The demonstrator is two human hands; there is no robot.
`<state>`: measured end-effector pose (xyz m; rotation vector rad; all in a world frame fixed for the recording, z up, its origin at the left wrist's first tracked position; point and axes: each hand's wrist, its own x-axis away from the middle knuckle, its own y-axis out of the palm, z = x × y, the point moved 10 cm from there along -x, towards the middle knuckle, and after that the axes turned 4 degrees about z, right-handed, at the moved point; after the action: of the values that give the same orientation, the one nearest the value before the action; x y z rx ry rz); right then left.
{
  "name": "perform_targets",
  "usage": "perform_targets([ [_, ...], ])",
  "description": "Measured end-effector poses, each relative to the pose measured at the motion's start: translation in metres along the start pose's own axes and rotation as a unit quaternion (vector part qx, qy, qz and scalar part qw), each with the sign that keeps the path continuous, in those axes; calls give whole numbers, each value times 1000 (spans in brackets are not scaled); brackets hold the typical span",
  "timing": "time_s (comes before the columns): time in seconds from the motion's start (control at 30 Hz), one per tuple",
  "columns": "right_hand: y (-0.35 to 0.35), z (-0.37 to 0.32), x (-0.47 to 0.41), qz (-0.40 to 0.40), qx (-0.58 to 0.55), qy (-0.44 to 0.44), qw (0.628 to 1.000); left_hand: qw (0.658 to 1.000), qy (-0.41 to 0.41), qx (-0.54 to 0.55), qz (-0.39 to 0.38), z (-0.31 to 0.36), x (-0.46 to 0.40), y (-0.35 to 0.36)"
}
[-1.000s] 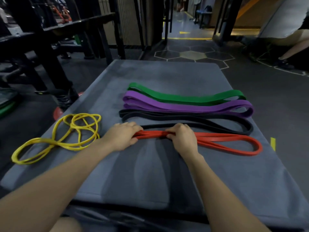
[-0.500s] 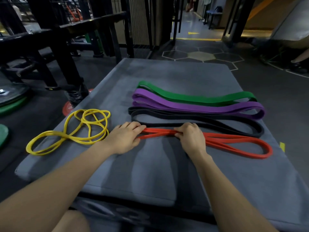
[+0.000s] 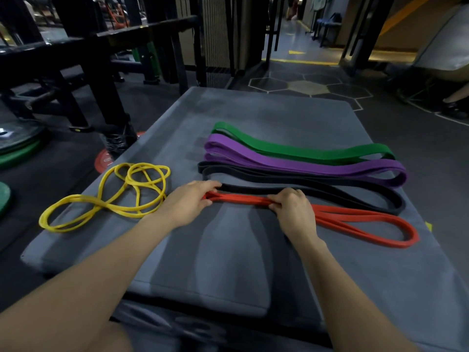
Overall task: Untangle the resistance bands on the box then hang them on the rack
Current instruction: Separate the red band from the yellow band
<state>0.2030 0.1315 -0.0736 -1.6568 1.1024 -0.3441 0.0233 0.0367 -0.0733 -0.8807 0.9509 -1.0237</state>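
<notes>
We grip the red resistance band (image 3: 355, 226) on the grey padded box (image 3: 228, 262), left hand (image 3: 189, 203) pinching its end, right hand (image 3: 291, 208) clutching mid-length; tugging unevenly could retwist it or disturb the black band (image 3: 330, 190) alongside.

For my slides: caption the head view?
Both hands, left hand and right hand, grip the red band on the box.
</notes>
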Motion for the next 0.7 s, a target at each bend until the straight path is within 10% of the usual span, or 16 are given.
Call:
perform_targets([
  [0.5,-24,-40,-2,17,-14,-26,999,984,30,134,117,-8,27,-35],
  [0.7,12,-125,7,-42,-41,-139,989,975,-81,109,178,-58,76,-64],
])
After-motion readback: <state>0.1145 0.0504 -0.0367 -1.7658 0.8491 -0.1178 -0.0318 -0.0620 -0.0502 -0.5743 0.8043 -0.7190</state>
